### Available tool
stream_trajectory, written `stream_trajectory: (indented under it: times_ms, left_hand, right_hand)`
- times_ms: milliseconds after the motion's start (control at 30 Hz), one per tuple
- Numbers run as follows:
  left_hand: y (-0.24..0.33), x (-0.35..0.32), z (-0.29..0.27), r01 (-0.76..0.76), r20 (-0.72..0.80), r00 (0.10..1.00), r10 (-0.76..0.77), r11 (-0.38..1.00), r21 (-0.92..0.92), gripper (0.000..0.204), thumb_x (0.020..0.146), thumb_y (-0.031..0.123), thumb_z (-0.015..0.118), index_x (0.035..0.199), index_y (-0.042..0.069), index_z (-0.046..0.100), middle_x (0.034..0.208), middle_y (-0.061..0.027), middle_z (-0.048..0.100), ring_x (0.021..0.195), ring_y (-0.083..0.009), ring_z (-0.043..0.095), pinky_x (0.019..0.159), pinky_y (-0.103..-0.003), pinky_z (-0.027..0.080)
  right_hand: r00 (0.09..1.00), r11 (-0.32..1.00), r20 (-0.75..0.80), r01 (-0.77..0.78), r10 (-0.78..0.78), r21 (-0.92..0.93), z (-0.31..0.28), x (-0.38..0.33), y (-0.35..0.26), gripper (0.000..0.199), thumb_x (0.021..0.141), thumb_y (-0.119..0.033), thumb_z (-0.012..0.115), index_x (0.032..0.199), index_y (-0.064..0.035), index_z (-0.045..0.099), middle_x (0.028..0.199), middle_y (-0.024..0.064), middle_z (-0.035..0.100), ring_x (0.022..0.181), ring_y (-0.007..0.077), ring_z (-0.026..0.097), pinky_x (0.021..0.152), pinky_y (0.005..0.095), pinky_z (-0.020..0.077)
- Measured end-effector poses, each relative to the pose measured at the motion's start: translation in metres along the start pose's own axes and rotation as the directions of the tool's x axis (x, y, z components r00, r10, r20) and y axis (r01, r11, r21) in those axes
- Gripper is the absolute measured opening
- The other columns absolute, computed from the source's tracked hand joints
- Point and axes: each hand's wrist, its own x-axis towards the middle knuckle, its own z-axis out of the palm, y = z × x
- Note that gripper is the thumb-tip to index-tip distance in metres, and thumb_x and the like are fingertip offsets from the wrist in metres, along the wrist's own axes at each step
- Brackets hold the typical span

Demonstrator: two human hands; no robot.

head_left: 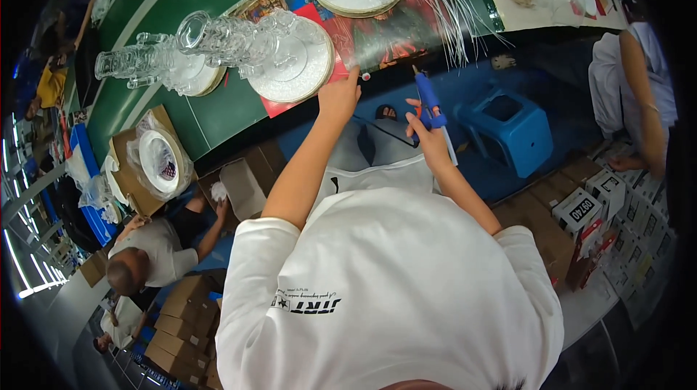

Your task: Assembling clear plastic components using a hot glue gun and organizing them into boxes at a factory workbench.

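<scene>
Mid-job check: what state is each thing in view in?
Left hand, at green table's edge, grip unclear
Right hand, holding blue glue gun
Blue glue gun, nozzle pointing forward, power unclear
Cardboard box, open
White strips, fanned over table edge
Blue stool, unoccupied
Clear pieces, on white round bases

The glue gun (427,94) is bright blue with a touch of orange. Right of the glue gun, the stool (534,139) is a clearer blue and the floor (563,92) a darker one. Above the glue gun, the thin strips (454,27) are white. Left of the glue gun, the desk (185,132) is deep green, the flat sheet (276,108) red, the round boards (290,81) white with tan edges. Below the glue gun, the T-shirt (406,274) is white with black lettering.
</scene>
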Motion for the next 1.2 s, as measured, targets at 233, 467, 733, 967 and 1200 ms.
stream_trajectory:
  times_ms: [233, 467, 733, 967, 1200]
  left_hand:
    - [-0.024, -0.015, 0.008, -0.186, 0.133, 0.974, 0.185, 0.983, -0.007, 0.039, 0.079, 0.017, 0.06, 0.114, 0.011, 0.047, 0.075, -0.0127, 0.062, 0.067, -0.0282, 0.062, 0.055, -0.04, 0.048]
    - [-0.038, -0.058, -0.045, 0.174, 0.208, 0.978, -0.028, 0.665, -0.726, 0.033, 0.084, -0.001, 0.051, 0.114, 0.006, 0.039, 0.102, -0.0178, 0.058, 0.085, -0.0232, 0.06, 0.074, -0.03, 0.049]
    - [-0.061, -0.076, -0.078, 0.124, 0.114, 0.988, -0.103, 0.103, -0.987, 0.031, 0.085, -0.007, 0.055, 0.112, 0.0, 0.042, 0.106, -0.0119, 0.058, 0.092, -0.0157, 0.058, 0.079, -0.028, 0.048]
    - [-0.075, -0.08, -0.095, 0.169, 0.184, 0.969, -0.165, -0.102, -0.98, 0.023, 0.084, -0.003, 0.059, 0.106, -0.002, 0.05, 0.104, -0.0109, 0.061, 0.088, -0.0155, 0.061, 0.079, -0.029, 0.049]
    - [-0.083, -0.085, -0.093, 0.186, 0.232, 0.957, -0.174, -0.246, -0.951, 0.024, 0.086, 0.003, 0.06, 0.107, -0.001, 0.051, 0.098, -0.0104, 0.062, 0.086, -0.0157, 0.06, 0.077, -0.027, 0.048]
  right_hand:
    - [0.999, 0.998, 0.007, -0.045, 0.044, 0.039, 0.008, -0.009, 0.008, 0.025, 0.088, -0.011, 0.059, 0.111, -0.0039, 0.053, 0.072, -0.0001, 0.052, 0.06, 0.006, 0.047, 0.059, 0.0202, 0.0388]
    - [0.998, 0.995, 0.033, -0.043, 0.046, -0.086, 0.044, -0.013, -0.009, 0.015, 0.086, -0.01, 0.061, 0.099, -0.005, 0.058, 0.073, 0.0002, 0.055, 0.057, 0.0035, 0.047, 0.05, 0.018, 0.0354]
    - [0.98, 0.993, 0.177, -0.078, 0.092, -0.087, 0.074, -0.025, -0.037, 0.008, 0.086, -0.012, 0.062, 0.088, -0.0049, 0.059, 0.059, -0.0022, 0.051, 0.046, 0.0023, 0.042, 0.042, 0.0179, 0.0298]
    - [0.953, 0.988, 0.263, -0.149, 0.152, -0.032, 0.094, -0.032, -0.053, 0.015, 0.084, -0.017, 0.067, 0.089, -0.005, 0.06, 0.068, -0.0024, 0.054, 0.058, 0.0036, 0.048, 0.05, 0.0201, 0.0377]
    - [0.972, 0.985, 0.208, -0.08, 0.111, -0.154, 0.102, -0.034, -0.047, 0.017, 0.083, -0.019, 0.068, 0.087, -0.0046, 0.06, 0.069, -0.0024, 0.055, 0.059, 0.0042, 0.048, 0.053, 0.02, 0.0397]
